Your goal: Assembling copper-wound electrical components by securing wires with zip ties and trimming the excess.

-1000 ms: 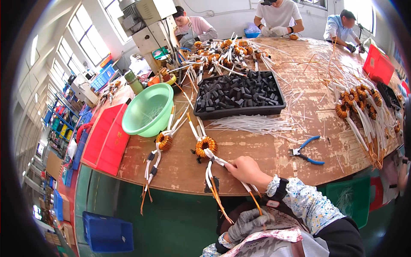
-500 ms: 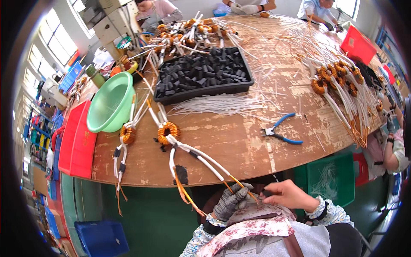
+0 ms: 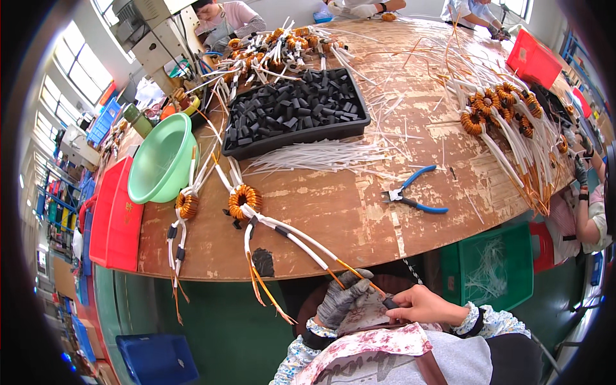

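Note:
An orange copper-wound ring coil (image 3: 246,200) lies near the table's front edge, its white-sleeved leads (image 3: 301,239) reaching toward me. My left hand (image 3: 340,301), in a grey glove, is closed around the bare orange ends of two leads just off the edge. Between the bare fingers of my right hand (image 3: 425,305) is a short black tube (image 3: 389,303), pinched at the tip of one wire. How far the wire enters the tube is too small to tell. A second coil (image 3: 187,205) lies to the left, with black tubes on its leads.
A black tray (image 3: 295,138) of black tubes stands mid-table, with loose white sleeves (image 3: 321,157) before it. Blue-handled cutters (image 3: 414,192) lie to the right. Coil piles (image 3: 500,109), a green basin (image 3: 163,160), and red bins (image 3: 115,224) surround the work. Other people sit around the table.
My right hand has moved slightly left and down, bringing the black tube to the wire tip. My left hand keeps its hold on the leads. The view has shifted slightly.

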The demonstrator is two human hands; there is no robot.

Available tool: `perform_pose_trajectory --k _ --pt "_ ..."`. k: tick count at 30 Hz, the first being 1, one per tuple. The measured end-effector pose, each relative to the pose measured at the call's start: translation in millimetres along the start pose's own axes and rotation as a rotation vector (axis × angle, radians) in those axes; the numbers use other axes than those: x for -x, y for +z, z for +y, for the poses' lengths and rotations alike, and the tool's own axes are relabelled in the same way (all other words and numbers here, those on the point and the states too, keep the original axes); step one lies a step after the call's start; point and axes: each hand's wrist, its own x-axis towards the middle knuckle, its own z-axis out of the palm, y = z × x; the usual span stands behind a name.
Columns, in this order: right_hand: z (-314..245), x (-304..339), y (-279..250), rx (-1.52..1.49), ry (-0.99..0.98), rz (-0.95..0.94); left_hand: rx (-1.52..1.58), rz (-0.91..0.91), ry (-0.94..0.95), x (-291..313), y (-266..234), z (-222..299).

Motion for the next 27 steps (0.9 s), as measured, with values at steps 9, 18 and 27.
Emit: perform_pose_trajectory --k 9,18,27 --pt "2 -4 5 -0.288 0.113 0.004 -0.025 0.011 -0.018 -3 -2 1" --pt "11 -14 -1 -0.570 0.107 -0.175 -0.007 -0.009 -0.033 1 -1 5" --pt "4 -10 12 -0.726 -0.004 -0.018 0.053 -0.048 -0.009 0 -4 2"
